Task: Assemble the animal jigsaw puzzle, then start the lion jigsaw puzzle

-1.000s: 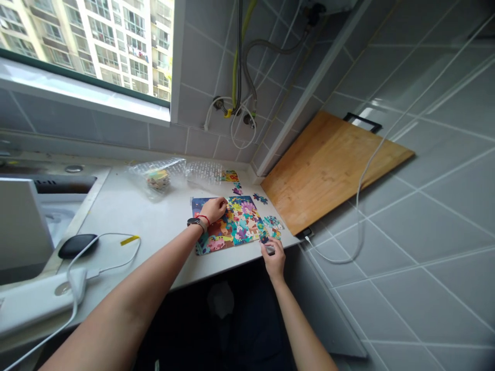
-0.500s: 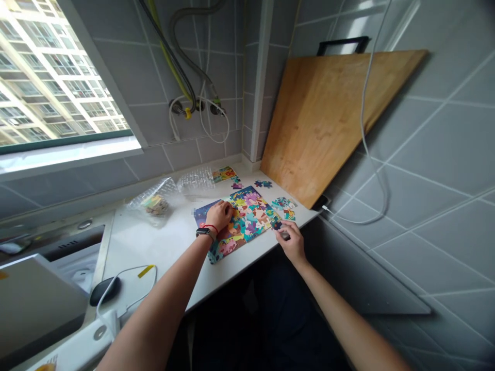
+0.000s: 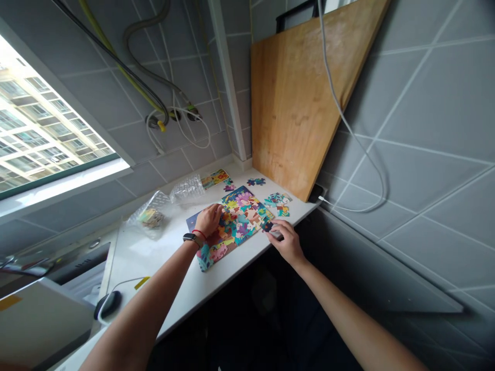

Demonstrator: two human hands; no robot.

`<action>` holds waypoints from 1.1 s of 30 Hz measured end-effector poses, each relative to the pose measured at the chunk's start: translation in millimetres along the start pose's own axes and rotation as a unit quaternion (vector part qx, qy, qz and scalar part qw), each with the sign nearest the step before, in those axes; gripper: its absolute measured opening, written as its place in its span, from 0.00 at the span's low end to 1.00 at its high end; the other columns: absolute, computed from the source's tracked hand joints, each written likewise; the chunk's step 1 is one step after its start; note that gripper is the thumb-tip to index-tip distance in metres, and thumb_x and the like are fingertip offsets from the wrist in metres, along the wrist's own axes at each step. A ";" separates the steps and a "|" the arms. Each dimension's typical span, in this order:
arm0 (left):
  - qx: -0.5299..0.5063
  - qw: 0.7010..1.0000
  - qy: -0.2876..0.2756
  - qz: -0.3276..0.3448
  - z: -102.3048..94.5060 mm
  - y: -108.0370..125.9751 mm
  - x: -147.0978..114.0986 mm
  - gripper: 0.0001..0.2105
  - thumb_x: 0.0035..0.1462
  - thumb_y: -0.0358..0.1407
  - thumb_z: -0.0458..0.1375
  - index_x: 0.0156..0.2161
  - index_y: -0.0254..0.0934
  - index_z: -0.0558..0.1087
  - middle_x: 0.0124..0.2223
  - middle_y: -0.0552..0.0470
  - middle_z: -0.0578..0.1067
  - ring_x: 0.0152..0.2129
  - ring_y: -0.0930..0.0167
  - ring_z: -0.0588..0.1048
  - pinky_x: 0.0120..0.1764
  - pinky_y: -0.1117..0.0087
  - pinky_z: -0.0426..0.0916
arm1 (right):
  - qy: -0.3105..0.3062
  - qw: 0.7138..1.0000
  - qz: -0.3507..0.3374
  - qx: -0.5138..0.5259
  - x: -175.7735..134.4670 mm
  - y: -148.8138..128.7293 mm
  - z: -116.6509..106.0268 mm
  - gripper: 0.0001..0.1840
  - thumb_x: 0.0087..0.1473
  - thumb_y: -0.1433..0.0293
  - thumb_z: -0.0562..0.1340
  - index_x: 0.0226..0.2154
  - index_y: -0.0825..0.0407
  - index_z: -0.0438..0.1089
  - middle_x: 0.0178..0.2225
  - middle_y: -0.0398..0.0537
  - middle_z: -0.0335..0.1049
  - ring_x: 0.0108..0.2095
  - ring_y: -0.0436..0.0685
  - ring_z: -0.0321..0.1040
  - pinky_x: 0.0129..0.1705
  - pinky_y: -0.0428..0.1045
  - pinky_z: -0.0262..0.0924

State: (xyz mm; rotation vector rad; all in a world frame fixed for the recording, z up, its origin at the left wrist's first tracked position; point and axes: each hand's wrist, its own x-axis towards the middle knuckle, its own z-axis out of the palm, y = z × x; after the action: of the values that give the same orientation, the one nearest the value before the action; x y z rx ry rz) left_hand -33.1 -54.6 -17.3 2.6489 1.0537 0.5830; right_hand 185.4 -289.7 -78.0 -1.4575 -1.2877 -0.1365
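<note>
- At the countertop's point(image 3: 216, 275) front edge, right hand point(image 3: 285, 242) pinches a dark puzzle piece point(image 3: 266, 226), apparently touching the jigsaw puzzle's point(image 3: 234, 222) right border.
- Left hand point(image 3: 209, 220) rests on the puzzle's left half, fingers together, farther from the piece.

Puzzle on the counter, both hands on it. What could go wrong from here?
1. The jigsaw puzzle lies close to the front edge of the countertop; a push from the left hand resting on it could slide it off.
2. The right hand holds a dark piece right at that edge; a slip may drop it to the floor.
3. The loose pieces lie near the white cable, which could sweep them off if tugged.
</note>
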 end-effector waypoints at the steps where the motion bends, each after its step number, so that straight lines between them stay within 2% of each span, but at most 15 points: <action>1: -0.005 1.000 0.003 -0.002 -5.6 1.7 -0.3 0.20 0.73 0.43 0.43 0.44 0.39 0.76 0.41 0.45 0.81 0.38 0.64 0.79 0.44 0.66 0.72 | -0.007 1.000 -0.003 0.007 0.6 -0.2 -2.5 0.04 0.60 0.68 0.68 0.35 0.47 0.72 0.45 0.54 0.77 0.49 0.64 0.75 0.55 0.62 0.71; 4: -0.025 1.000 -0.007 0.009 -20.1 13.3 -12.5 0.16 0.71 0.44 0.47 0.45 0.40 0.76 0.41 0.47 0.82 0.34 0.67 0.79 0.41 0.68 0.72 | -0.047 0.998 -0.024 0.033 4.8 -2.2 -10.1 0.03 0.59 0.68 0.69 0.36 0.47 0.73 0.45 0.52 0.79 0.49 0.64 0.76 0.61 0.65 0.66; 7: -0.073 0.997 -0.001 0.016 -26.8 31.5 -43.0 0.15 0.70 0.45 0.52 0.48 0.40 0.77 0.43 0.47 0.82 0.32 0.69 0.78 0.37 0.69 0.73 | -0.100 0.991 -0.052 0.070 12.3 -6.9 -12.8 0.05 0.59 0.71 0.68 0.39 0.47 0.75 0.47 0.51 0.79 0.51 0.63 0.75 0.61 0.64 0.67; 10: -0.115 0.991 0.045 0.046 -28.1 43.6 -81.7 0.11 0.70 0.42 0.54 0.48 0.40 0.77 0.46 0.46 0.81 0.41 0.66 0.79 0.44 0.65 0.75 | -0.145 0.981 -0.087 0.095 23.0 -12.4 -6.6 0.08 0.59 0.73 0.67 0.42 0.47 0.76 0.49 0.51 0.78 0.54 0.63 0.73 0.58 0.62 0.69; 13: -0.117 0.987 0.102 0.044 -29.6 39.6 -116.8 0.09 0.70 0.38 0.55 0.49 0.41 0.76 0.47 0.46 0.80 0.45 0.65 0.78 0.47 0.61 0.74 | -0.182 0.970 -0.122 0.104 37.0 -17.0 8.9 0.10 0.58 0.72 0.69 0.43 0.47 0.77 0.49 0.51 0.78 0.53 0.63 0.72 0.58 0.62 0.68; 17: -0.100 0.981 0.165 -0.012 -32.2 21.9 -148.0 0.08 0.69 0.37 0.56 0.48 0.41 0.76 0.44 0.47 0.80 0.43 0.64 0.78 0.44 0.61 0.75 | -0.265 0.941 -0.188 0.098 55.0 -24.3 40.5 0.14 0.53 0.72 0.72 0.43 0.47 0.79 0.46 0.49 0.79 0.49 0.63 0.72 0.55 0.61 0.67; 20: -0.072 0.983 0.168 -0.022 -30.1 16.2 -159.1 0.07 0.68 0.36 0.58 0.48 0.41 0.76 0.45 0.47 0.79 0.44 0.63 0.78 0.45 0.60 0.76 | -0.321 0.912 -0.237 0.093 59.1 -32.6 65.9 0.15 0.51 0.72 0.74 0.43 0.47 0.80 0.45 0.49 0.79 0.48 0.63 0.72 0.52 0.59 0.68; 24: -0.025 0.989 0.143 0.013 -21.2 19.4 -163.3 0.11 0.66 0.36 0.60 0.53 0.43 0.75 0.51 0.46 0.79 0.50 0.61 0.76 0.53 0.55 0.75 | -0.331 0.908 -0.239 0.096 52.1 -41.6 85.3 0.15 0.52 0.72 0.73 0.44 0.48 0.79 0.46 0.50 0.79 0.50 0.64 0.71 0.54 0.60 0.67; 29: 0.020 0.993 0.106 0.046 -13.9 22.7 -164.5 0.14 0.64 0.36 0.63 0.54 0.46 0.75 0.55 0.45 0.77 0.54 0.59 0.75 0.55 0.52 0.74 | -0.331 0.909 -0.230 0.103 47.5 -42.9 84.2 0.18 0.53 0.74 0.72 0.47 0.46 0.78 0.49 0.49 0.79 0.54 0.66 0.70 0.56 0.62 0.66; 33: 0.019 0.991 0.117 0.053 -14.5 24.6 -164.4 0.10 0.66 0.34 0.62 0.50 0.48 0.77 0.54 0.46 0.78 0.53 0.61 0.76 0.53 0.54 0.76 | -0.344 0.905 -0.228 0.106 48.8 -42.6 82.5 0.17 0.54 0.73 0.72 0.47 0.45 0.78 0.49 0.49 0.79 0.54 0.65 0.70 0.55 0.61 0.67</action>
State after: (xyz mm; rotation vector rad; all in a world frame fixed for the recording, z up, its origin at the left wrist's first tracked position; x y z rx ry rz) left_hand -133.5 -185.7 -41.1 2.7320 0.9961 0.9252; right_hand 128.5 -207.1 -47.6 -1.0128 -2.1401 0.2319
